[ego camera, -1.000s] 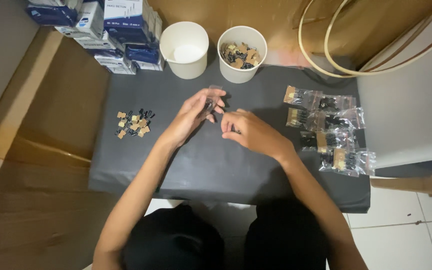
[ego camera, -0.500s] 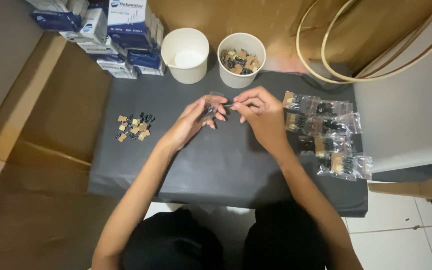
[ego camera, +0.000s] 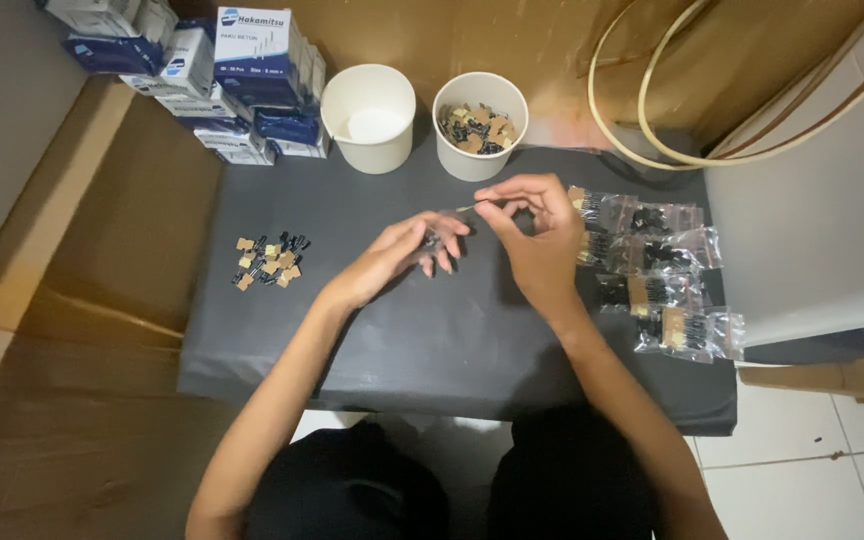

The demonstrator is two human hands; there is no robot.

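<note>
My left hand rests over the dark grey mat, its fingers closed around a small clear plastic bag of dark little parts. Just to the right and slightly higher, my right hand pinches the thin top edge of that bag between thumb and forefinger. A small pile of tan and black little parts lies on the mat to the left of my left hand. Several filled clear bags lie in a row to the right of my right hand.
Two white paper cups stand at the mat's far edge: one looks empty, the other holds loose tan and black parts. Stacked blue-and-white boxes sit at the back left. Curved wooden hoops lean at the back right.
My right hand has risen and moved right, away from my left hand, drawing the bag's edge up. The view has shifted slightly.
</note>
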